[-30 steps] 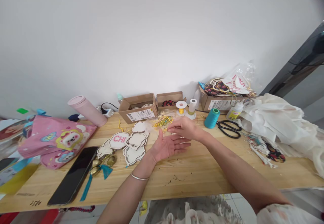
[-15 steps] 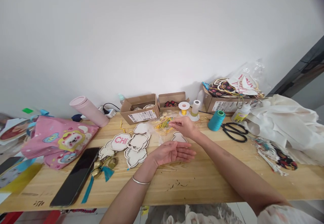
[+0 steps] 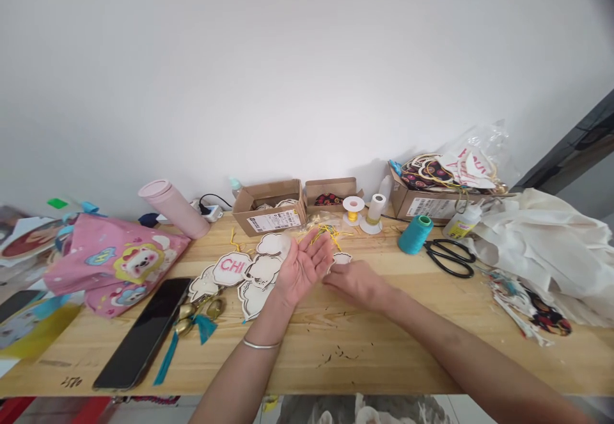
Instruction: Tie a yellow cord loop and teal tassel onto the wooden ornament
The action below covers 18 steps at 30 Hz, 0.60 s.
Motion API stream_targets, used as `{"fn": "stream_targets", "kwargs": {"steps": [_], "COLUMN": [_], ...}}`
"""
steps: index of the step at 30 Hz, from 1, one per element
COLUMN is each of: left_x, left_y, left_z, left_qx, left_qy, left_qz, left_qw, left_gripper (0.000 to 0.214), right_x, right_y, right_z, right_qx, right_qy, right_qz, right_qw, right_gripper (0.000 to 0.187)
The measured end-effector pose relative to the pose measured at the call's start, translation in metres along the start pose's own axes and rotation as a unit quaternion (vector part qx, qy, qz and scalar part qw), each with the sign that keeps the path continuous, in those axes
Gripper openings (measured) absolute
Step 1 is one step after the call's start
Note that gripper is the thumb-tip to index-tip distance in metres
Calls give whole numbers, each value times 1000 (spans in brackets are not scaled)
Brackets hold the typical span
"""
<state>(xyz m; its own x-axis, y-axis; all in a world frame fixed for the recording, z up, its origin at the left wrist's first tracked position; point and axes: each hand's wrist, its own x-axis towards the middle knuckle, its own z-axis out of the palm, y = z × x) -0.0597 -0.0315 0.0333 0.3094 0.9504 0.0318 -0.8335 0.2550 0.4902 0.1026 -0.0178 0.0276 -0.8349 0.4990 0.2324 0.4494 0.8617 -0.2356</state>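
Observation:
My left hand [image 3: 304, 270] is turned palm up over the table, its fingers stretched out and nothing seen in the palm. Just right of it, my right hand [image 3: 355, 283] is low over the wood with its fingers curled together; what they pinch, if anything, is hidden. Behind the right hand a pale cut-out piece with a dark outline [image 3: 342, 258] partly shows. Yellow and green cords [image 3: 329, 233] lie tangled beyond my left fingertips. To the left is an overlapping group of white cloud-shaped pieces [image 3: 265, 270], beside a piece lettered CHI [image 3: 231, 269].
Cardboard boxes [image 3: 273, 222] line the wall. Spools [image 3: 354, 210], teal thread [image 3: 415, 235], black scissors [image 3: 451, 259], a glue bottle [image 3: 463, 220] and white fabric [image 3: 532, 232] are to the right. Left are a phone [image 3: 144, 334], brass bells [image 3: 187, 318], a pink bag [image 3: 119, 264] and a tumbler [image 3: 175, 210].
My right hand has come down from the cords toward the table, closer to me. The left hand has moved left and up, its fingers now pointing away. The view has shifted slightly.

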Motion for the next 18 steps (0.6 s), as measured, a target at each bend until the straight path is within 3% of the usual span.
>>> {"fn": "stream_targets", "kwargs": {"steps": [4,8,10,14,18], "left_x": [9,11,8,2,1], "left_y": [-3,-11,-16,-30,-40], "left_z": [-6,-5,-1,5,6], "left_qx": [4,61,104,196,227], "left_qy": [74,107,106,122,145], "left_qz": [50,49,23,-55,-99], "left_qw": [996,991,989,971,958], "left_gripper": [48,46,45,35,23], "right_x": [-15,-16,-12,1,10], "right_y": [-20,-33,-34,-25,-10], "right_z": [-6,-21,-29,-42,-49], "right_qx": [-93,-112,-111,-72,-27], "right_qy": [-93,-131,-125,-56,-16], "right_qz": [-49,-52,-46,-33,15], "right_qw": [990,984,985,995,999], "right_gripper": [17,12,13,14,19]}}
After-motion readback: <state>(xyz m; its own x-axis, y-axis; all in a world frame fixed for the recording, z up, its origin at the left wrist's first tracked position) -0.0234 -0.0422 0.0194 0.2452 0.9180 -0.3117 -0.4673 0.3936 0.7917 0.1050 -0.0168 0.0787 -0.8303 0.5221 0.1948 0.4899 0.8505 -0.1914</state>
